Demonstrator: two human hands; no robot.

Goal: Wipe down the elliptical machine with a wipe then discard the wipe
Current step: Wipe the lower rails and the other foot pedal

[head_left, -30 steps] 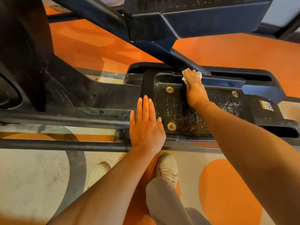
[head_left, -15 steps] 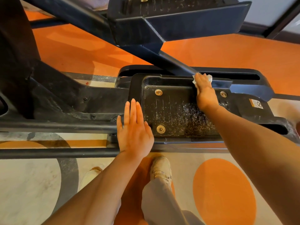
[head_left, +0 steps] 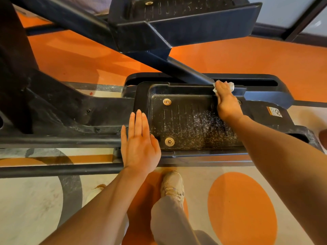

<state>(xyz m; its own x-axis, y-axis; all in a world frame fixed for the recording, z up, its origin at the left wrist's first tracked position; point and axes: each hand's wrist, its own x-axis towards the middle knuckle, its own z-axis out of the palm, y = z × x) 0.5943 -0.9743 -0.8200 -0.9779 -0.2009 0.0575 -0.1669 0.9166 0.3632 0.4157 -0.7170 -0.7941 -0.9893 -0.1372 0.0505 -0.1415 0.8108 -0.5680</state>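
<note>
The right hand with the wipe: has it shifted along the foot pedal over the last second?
Yes. The right hand has slid the wipe rightward along the foot pedal's far rim, away from the far brass bolt.

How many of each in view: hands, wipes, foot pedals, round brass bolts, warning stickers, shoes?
Hands: 2, left hand and right hand
Wipes: 1, white wipe
Foot pedals: 2, near pedal, raised pedal
Brass bolts: 3 showing clearly
Warning stickers: 1
Shoes: 2
Total: 11

Orange floor with pale, grey-marbled patches.
</note>
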